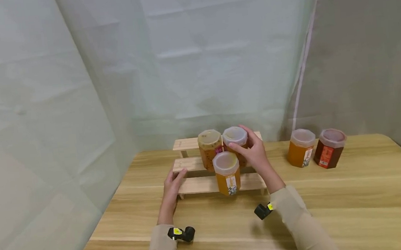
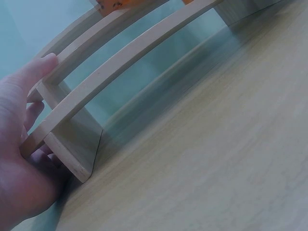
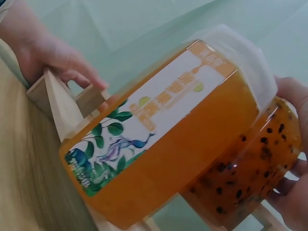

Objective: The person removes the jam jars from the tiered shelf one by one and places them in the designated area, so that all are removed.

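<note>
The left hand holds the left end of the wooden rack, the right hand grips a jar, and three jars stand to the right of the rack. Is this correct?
Not three: the head view shows two jars to the right of the three-tier wooden rack, an orange jar and a dark red jar. What you say of the left hand and right hand is right.

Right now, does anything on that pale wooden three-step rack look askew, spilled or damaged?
Perhaps one thing: the orange faceted jar with a whitish lid, on the rack's lowest step, seems to jut slightly past the front edge. No spill or damage shows.
</note>
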A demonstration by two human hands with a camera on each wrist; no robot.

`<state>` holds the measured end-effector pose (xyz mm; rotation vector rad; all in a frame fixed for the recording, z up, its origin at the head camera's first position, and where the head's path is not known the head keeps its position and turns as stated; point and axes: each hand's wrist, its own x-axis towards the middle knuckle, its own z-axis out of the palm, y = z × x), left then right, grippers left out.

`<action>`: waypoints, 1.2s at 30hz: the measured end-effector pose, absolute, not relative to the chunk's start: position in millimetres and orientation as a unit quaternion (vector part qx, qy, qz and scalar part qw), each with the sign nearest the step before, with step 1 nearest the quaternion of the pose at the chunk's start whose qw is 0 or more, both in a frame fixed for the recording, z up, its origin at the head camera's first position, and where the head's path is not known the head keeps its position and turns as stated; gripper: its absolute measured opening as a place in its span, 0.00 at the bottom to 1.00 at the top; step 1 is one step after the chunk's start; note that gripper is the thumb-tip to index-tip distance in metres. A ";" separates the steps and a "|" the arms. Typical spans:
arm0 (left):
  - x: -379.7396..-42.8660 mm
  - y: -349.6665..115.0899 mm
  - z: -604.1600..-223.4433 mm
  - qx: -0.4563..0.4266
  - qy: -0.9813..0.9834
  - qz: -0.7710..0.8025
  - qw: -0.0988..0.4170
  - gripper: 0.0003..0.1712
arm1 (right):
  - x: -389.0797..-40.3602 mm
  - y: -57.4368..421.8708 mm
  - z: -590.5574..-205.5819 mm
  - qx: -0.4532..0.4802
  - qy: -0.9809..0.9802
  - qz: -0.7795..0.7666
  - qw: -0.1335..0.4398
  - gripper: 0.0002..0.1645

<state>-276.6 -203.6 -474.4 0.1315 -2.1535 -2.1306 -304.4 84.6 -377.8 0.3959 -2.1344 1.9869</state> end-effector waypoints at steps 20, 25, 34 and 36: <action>-280.3 -202.0 -472.7 0.047 -0.711 -0.700 0.049 0.43 | -305.1 94.0 -375.0 0.086 -0.708 0.690 0.122 0.40; -279.5 -201.6 -473.5 0.045 -0.710 -0.700 0.055 0.43 | -304.4 100.9 -369.9 0.083 -0.706 0.690 0.135 0.38; -277.2 -203.4 -473.8 0.049 -0.711 -0.700 0.044 0.42 | -302.5 121.4 -359.6 0.068 -0.675 0.715 0.169 0.36; -277.4 -203.8 -474.3 0.049 -0.708 -0.703 0.043 0.42 | -301.3 128.1 -356.5 0.063 -0.666 0.722 0.177 0.36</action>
